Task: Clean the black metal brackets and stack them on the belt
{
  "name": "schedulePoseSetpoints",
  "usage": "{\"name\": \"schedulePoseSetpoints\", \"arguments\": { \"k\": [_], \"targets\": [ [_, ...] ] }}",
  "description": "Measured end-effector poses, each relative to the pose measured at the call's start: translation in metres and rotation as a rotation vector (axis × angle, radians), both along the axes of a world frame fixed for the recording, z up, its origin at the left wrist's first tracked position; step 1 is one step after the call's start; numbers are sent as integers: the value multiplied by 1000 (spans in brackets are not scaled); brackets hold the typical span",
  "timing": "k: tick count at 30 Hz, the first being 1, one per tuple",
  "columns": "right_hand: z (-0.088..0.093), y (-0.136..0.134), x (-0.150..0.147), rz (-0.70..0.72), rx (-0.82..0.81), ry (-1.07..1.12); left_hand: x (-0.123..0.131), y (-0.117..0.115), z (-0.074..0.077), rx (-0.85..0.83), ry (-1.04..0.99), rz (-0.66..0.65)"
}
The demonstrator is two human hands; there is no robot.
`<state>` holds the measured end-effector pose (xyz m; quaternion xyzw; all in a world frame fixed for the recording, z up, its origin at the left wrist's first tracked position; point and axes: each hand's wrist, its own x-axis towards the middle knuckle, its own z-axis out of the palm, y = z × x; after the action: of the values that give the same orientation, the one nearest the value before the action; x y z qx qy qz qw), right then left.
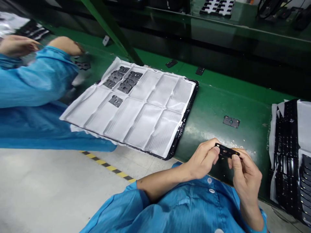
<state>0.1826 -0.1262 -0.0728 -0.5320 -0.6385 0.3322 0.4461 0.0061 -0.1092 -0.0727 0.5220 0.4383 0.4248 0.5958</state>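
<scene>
Between my two hands, just over the front edge of the green bench, is a small black plate with cut-outs (227, 151). My left hand (205, 157) pinches its left end between thumb and fingers. The right end is gripped by my right hand (245, 166), thumb on the near face. Beyond my hands a similar dark plate (231, 121) lies flat on the bench. To the left is a large tray lined with white sheet (155, 113), divided into shallow compartments. Several dark plates (130, 82) rest in its far left compartments, and a single plate (116, 101) lies nearer.
A stack of black trays with white sheets (286, 145) stands at the right. Two dark pieces (171, 63) lie along the bench behind the large tray. A co-worker's blue sleeve (41, 77) reaches in from the left. A green post (113, 30) rises behind the bench.
</scene>
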Motion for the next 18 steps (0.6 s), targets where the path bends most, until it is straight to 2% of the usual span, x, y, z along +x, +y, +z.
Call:
{"name": "schedulePoseSetpoints", "arguments": {
  "k": [5,18],
  "targets": [
    [-3,-2,1,30,95,-44,6,-2,2,-79,-98,8],
    [-4,-3,6,34,163,-55,3,-3,-7,-12,-121,-17]
  ]
}}
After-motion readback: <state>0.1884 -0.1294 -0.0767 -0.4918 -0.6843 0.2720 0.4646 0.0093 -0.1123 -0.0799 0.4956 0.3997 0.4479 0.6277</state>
